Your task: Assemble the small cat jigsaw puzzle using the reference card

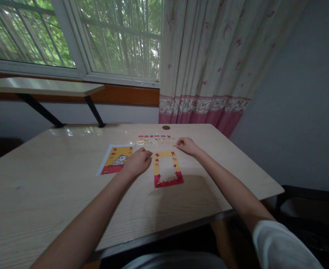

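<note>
A jigsaw puzzle border (pixel 168 153), yellow above and red below, lies on the table with its middle showing bare wood. At its upper left edge rests my left hand (pixel 139 161), fingers curled; whatever they may hold is hidden. My right hand (pixel 187 145) is above the border's upper right corner, pinching a small yellowish puzzle piece (pixel 175 145) at the tabletop. Beyond the border, loose puzzle pieces (pixel 153 136) lie in rows, red farthest and yellow nearer. Left of the border is a picture sheet (pixel 112 160) with a white cartoon animal, partly covered by my left hand.
The pale wooden table (pixel 55 186) reaches toward a window and a flowered curtain (pixel 206 74). A raised shelf (pixel 43 86) on dark legs stands at the back left. A dark round disc (pixel 166 127) is near the far edge. A dark chair (pixel 310 209) is at the right.
</note>
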{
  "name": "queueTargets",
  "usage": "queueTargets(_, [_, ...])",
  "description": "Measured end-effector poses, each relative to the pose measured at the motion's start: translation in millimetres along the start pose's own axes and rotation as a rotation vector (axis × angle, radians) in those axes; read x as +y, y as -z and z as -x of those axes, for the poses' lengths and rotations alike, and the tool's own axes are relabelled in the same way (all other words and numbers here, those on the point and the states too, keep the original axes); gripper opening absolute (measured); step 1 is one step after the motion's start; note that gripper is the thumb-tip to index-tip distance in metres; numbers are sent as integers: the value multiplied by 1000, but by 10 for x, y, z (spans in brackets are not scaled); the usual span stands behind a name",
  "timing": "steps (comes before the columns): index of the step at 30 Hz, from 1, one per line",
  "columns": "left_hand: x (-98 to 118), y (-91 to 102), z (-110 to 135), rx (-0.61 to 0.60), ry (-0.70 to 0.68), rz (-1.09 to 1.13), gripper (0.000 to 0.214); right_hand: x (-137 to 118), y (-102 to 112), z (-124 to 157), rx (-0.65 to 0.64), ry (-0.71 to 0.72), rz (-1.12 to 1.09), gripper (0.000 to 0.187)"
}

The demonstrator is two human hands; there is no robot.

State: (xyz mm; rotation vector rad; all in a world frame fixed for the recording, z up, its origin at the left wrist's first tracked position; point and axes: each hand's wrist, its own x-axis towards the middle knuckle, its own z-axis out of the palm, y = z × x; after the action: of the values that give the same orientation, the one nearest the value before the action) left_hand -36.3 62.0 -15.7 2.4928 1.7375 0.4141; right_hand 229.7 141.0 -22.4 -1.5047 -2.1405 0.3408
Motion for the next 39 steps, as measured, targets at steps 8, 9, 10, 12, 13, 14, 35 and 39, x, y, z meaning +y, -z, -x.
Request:
queueTargets(8, [8, 0, -37, 109, -12, 191, 34, -250, 10, 79, 96, 126, -637, 28])
queueTargets(9, [22, 2, -48, 151, -9, 270, 33, -302, 16, 97, 90, 144, -636, 29])
queueTargets(10, [41, 6, -58, 188, 2, 356, 32, -353, 17, 117, 79, 163, -628, 30])
queueTargets(12, [90, 21, -71, 228, 39, 535, 31, -453, 4, 159, 59, 198, -599, 29])
queueTargets(13, [117, 31, -73, 229, 60, 617, 30, -503, -8, 182, 57, 211, -584, 28])
queueTargets(14, [143, 42, -74, 224, 76, 686, 29, -551, -19, 207, 61, 222, -569, 26])
queueTargets(35, [72, -34, -142, 167, 87, 924, 24, -724, -4, 401, 199, 492, 18, 20])
queueTargets(39, [6, 29, -98, 153, 34, 621, 24, -645, -88, 365, 79, 396, 26, 16])
